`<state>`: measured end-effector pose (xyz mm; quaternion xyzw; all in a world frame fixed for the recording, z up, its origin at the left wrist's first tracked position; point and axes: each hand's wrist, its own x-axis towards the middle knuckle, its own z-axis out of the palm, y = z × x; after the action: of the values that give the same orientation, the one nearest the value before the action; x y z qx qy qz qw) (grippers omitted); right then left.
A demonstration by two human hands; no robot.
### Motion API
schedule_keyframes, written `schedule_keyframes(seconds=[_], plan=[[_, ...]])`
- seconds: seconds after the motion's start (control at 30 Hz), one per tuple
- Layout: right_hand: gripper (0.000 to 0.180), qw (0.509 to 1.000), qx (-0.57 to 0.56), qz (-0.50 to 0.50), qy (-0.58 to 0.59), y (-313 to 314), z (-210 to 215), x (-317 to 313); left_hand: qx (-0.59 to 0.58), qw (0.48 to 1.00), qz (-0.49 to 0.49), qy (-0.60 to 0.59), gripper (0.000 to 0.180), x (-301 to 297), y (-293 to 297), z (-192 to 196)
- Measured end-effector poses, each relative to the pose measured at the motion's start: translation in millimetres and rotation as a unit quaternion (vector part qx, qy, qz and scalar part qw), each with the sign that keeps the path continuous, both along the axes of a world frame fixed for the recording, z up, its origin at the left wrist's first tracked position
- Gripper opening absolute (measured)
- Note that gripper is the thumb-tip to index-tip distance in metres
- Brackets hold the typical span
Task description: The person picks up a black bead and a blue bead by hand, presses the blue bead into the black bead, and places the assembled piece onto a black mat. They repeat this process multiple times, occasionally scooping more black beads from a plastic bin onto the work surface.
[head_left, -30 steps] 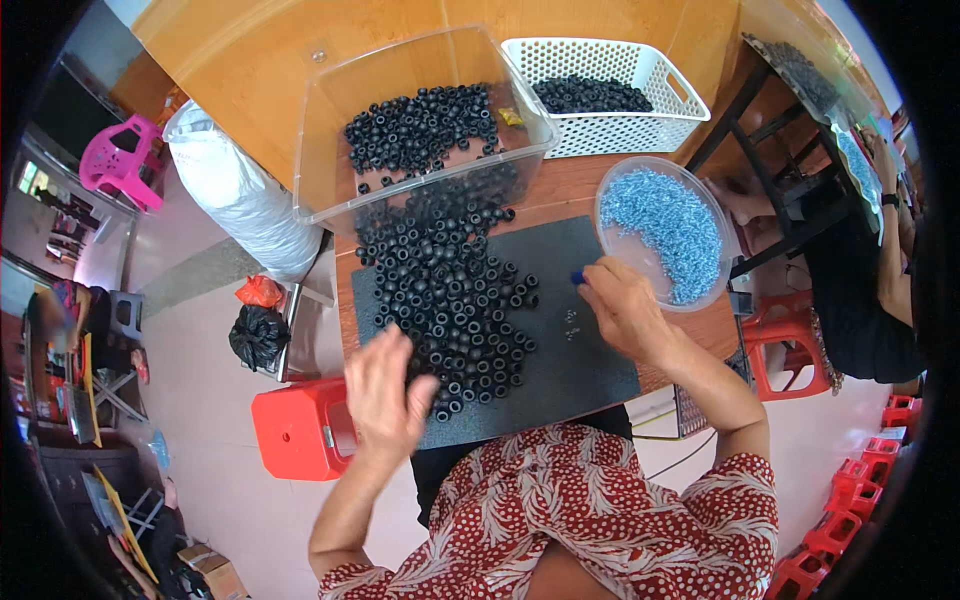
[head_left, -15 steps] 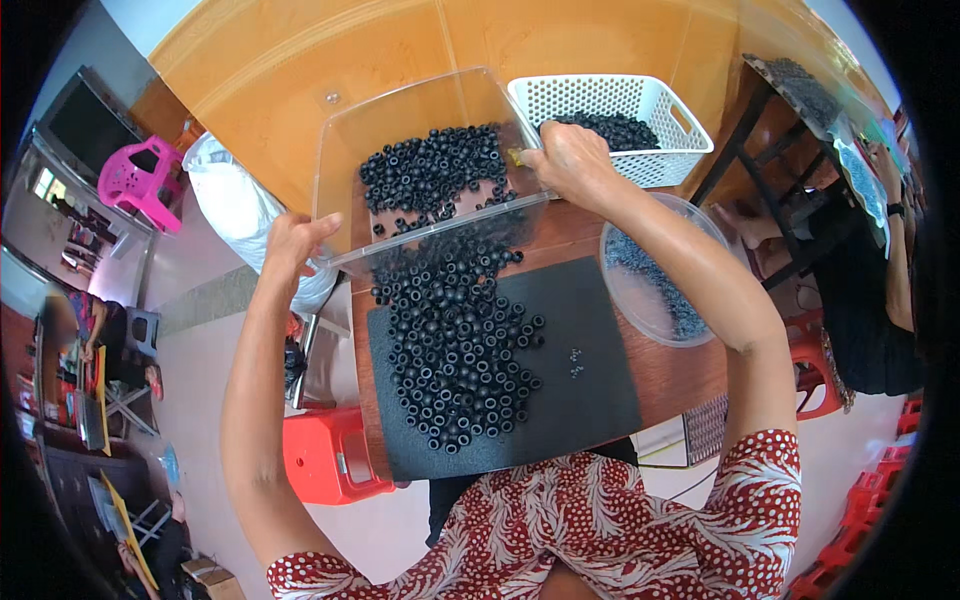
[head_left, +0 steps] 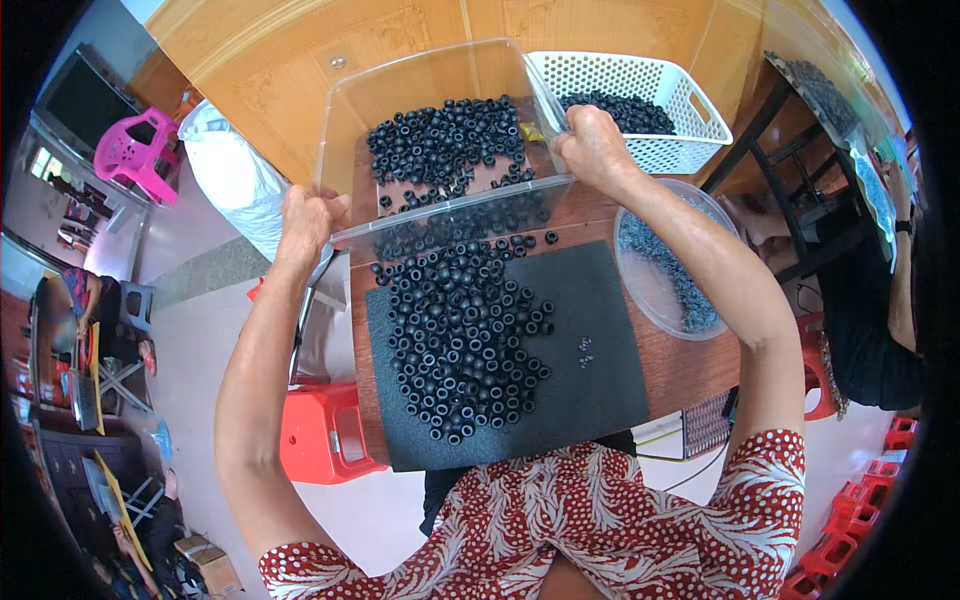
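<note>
A clear plastic bin (head_left: pixel 343 135) stands at the far side of the table, with many black, bead-like rings (head_left: pixel 440 145) inside it. My left hand (head_left: pixel 308 222) grips the bin's near left corner, fingers closed round the edge. On the opposite side, my right hand (head_left: pixel 597 150) is closed over the right rim. More black rings lie in a loose pile (head_left: pixel 465 340) on the dark mat (head_left: pixel 595 400), reaching back to the bin's near wall. A few tiny clear bits (head_left: pixel 585 352) rest on the mat, right of the pile.
Right of the bin is a white perforated basket (head_left: pixel 690 152) holding black pieces. A round clear tub (head_left: pixel 722 212) of small bluish-grey bits stands nearer. A red stool (head_left: pixel 315 430) and a white sack (head_left: pixel 235 170) are at left. Other people sit at both sides.
The whole view has shifted slightly. Both hands stay on the bin, and my left thumb no longer stretches out over its edge. A single ring now sits near the bin's right front corner.
</note>
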<state>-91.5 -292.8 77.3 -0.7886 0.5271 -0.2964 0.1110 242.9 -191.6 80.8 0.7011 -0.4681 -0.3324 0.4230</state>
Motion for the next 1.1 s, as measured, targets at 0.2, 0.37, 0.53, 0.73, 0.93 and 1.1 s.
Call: schedule_keyframes(seconds=[0.2,0.37,0.53,0.73,0.93,1.1], plan=[[0.020,1.000,0.002,-0.015,-0.024,0,-1,2,-0.009,1.000,0.008,0.005,0.018,0,-6,-5],[0.019,0.999,-0.021,-0.014,-0.042,0,-6,5,-0.021,0.999,0.032,0.007,0.017,0,-5,-7],[0.019,0.999,-0.036,-0.017,-0.037,1,-7,6,-0.029,0.999,0.027,0.001,0.014,8,-8,-12],[0.018,0.992,-0.111,-0.014,-0.054,18,-26,-3,-0.097,0.993,0.034,-0.062,0.018,-5,11,-21],[0.015,0.984,-0.147,-0.004,-0.099,40,-41,-12,-0.188,0.979,0.039,-0.069,0.012,-19,32,-33],[0.017,0.982,-0.144,0.001,-0.123,50,-45,-13,-0.239,0.968,0.062,-0.037,0.012,-25,43,-48]])
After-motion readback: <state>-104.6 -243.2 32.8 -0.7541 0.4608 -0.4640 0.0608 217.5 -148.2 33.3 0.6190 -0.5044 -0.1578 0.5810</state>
